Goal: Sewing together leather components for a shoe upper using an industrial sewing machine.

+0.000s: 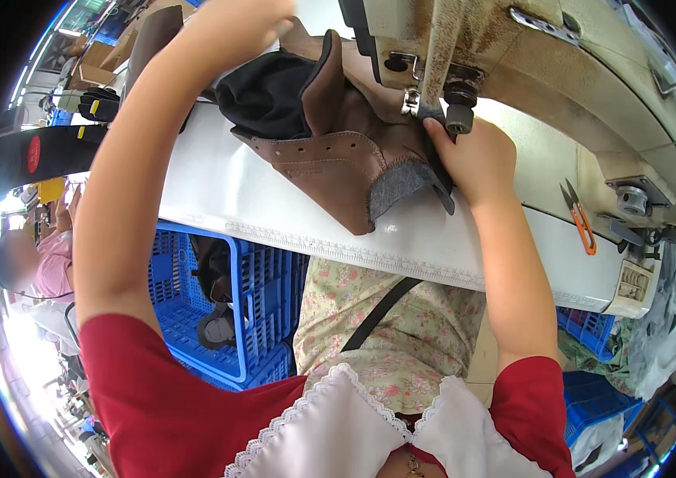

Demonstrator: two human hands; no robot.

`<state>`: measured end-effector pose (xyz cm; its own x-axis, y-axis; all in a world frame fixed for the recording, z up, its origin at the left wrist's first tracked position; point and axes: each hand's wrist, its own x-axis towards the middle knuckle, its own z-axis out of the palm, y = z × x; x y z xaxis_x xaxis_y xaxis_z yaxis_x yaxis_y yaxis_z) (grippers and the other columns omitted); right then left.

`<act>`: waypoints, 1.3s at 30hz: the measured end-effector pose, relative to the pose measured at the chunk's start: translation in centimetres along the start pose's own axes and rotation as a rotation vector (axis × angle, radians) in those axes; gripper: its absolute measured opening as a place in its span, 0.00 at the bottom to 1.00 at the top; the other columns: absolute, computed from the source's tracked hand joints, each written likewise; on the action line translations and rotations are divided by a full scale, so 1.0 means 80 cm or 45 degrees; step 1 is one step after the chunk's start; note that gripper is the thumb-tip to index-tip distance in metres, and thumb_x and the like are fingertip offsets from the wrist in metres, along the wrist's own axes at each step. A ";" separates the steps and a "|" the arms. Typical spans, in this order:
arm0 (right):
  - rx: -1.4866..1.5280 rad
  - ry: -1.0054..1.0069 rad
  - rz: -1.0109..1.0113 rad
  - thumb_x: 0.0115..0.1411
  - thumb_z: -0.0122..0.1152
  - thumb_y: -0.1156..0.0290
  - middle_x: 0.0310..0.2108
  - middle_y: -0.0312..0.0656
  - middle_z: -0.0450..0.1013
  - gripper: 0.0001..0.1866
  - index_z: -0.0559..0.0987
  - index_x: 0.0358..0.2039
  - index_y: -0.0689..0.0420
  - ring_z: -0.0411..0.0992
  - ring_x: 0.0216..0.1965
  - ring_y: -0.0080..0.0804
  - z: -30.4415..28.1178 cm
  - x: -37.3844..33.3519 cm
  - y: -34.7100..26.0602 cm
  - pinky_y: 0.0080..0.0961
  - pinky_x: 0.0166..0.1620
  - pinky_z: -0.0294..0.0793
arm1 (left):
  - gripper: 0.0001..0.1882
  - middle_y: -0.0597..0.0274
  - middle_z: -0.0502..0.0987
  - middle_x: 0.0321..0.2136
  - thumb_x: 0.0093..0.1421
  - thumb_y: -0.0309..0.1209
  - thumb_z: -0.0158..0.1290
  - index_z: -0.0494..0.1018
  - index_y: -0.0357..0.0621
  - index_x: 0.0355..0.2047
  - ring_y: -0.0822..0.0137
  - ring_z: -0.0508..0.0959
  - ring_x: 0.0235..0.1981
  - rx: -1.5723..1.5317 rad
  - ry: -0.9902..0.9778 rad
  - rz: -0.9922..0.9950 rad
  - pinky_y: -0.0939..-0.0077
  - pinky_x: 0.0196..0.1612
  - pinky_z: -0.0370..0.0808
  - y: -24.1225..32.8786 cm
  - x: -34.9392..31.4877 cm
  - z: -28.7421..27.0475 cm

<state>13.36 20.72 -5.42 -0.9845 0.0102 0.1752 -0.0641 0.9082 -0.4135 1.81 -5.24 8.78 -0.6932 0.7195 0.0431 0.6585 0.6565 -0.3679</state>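
A brown leather shoe upper (314, 171) with black lining and a row of eyelets lies on the white machine bed, its grey inner side showing at one corner. Its far edge runs in beneath the presser foot area of a sewing machine (411, 102). My right hand (477, 159) grips the upper's right edge right by the foot, thumb on top; its other fingers are partly hidden behind the machine. At the top edge, my left hand (246, 32) is curled above the upper's far left part. It is partly cut off, so what it holds is hidden.
Orange-handled thread snips (579, 217) lie on the bed to the right. A ruler strip (354, 256) follows the table's front edge. Below left stands a blue crate (238, 319) with dark pieces in it. A person in pink (55, 263) sits far left.
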 end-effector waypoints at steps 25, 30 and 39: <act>-0.132 -0.008 0.011 0.59 0.58 0.48 0.19 0.47 0.75 0.24 0.81 0.20 0.57 0.76 0.24 0.49 0.017 0.005 0.001 0.40 0.29 0.75 | 0.18 0.60 0.82 0.41 0.36 0.21 0.54 0.80 0.42 0.32 0.62 0.78 0.51 -0.840 0.507 -0.038 0.56 0.61 0.67 0.215 -0.084 0.097; -0.163 -0.113 0.147 0.61 0.58 0.48 0.16 0.42 0.72 0.21 0.80 0.23 0.52 0.74 0.22 0.43 0.020 0.008 0.009 0.37 0.27 0.71 | 0.18 0.60 0.82 0.40 0.36 0.21 0.55 0.81 0.42 0.32 0.62 0.78 0.50 -0.852 0.535 -0.021 0.56 0.61 0.67 0.214 -0.082 0.101; -0.161 -0.055 0.038 0.61 0.58 0.49 0.17 0.43 0.72 0.22 0.80 0.22 0.54 0.73 0.21 0.45 0.019 0.007 0.006 0.37 0.27 0.70 | 0.18 0.60 0.82 0.38 0.33 0.22 0.56 0.80 0.42 0.30 0.62 0.79 0.48 -0.900 0.565 0.052 0.55 0.60 0.68 0.198 -0.080 0.107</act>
<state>12.50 20.50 -6.90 -0.9920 0.0223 0.1245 -0.0164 0.9533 -0.3015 14.13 -1.37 -5.29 -0.5824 0.6713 0.4584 0.8118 0.5092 0.2857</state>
